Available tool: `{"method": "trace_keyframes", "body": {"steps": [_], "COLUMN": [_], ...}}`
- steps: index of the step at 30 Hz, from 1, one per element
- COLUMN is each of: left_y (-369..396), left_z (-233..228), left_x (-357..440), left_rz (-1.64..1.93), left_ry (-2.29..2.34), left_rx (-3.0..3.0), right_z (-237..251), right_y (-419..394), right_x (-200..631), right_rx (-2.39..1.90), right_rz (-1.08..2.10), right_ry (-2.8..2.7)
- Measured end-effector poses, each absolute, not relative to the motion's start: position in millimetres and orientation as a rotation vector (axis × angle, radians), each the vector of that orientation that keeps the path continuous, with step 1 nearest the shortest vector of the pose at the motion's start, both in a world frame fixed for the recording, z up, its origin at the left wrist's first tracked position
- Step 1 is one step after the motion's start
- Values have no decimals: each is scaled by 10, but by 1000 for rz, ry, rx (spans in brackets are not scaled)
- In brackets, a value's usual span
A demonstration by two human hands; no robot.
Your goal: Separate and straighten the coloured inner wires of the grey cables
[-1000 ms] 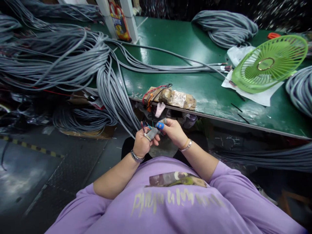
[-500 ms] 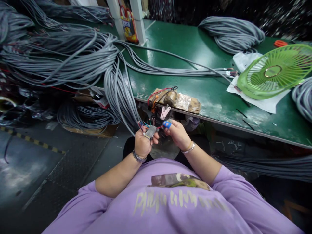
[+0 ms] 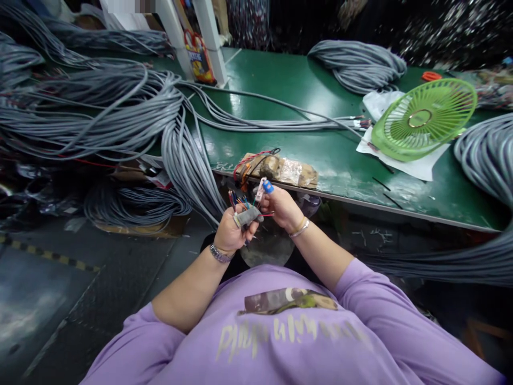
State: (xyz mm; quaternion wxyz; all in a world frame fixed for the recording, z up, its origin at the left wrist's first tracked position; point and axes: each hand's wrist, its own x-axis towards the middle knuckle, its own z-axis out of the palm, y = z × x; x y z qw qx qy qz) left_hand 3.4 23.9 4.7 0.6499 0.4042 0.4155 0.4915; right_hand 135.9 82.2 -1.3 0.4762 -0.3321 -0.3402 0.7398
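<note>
The left hand (image 3: 230,231) is closed around the stripped end of a grey sheathed cable (image 3: 247,216), from which thin coloured wires (image 3: 239,201) in red, blue and green fan upward just below the table edge. The right hand (image 3: 281,206), just beside it, pinches at those wires with a blue cap on one raised fingertip; what it actually grips is too small to tell. Directly above the hands, on the near lip of the green workbench (image 3: 304,96), sits a taped brown block with red and black leads (image 3: 276,167), and a small pale clip (image 3: 259,188) hangs under it, close to the right fingertips. To the left, a thick bundle of grey cables (image 3: 188,155) spills off the bench and drops past the left hand toward the dark floor. Farther back, loose grey cables run across the bench to a lime-green plastic fan grille (image 3: 425,117) lying on white paper (image 3: 417,166), with another grey cable coil (image 3: 356,64) behind it.
</note>
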Motion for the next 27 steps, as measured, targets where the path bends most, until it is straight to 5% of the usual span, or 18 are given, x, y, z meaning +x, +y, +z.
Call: {"method": "trace_keyframes", "body": {"steps": [4,11,27], "left_y": [266,295,188], "left_z": [0,-128,-74], "left_x": [46,70,76], "left_rz": [1087,1140,1135], "left_ry": [939,964,1022], "left_rx": [911,857,867], "right_z": [-97,-79,-44], "right_y": [781,829,849], "right_x": [1306,1246,1301], "right_rx": [-853,-755,-745], "right_rz": [1560,1892,2007], "right_ry": [-785,-710,-566]}}
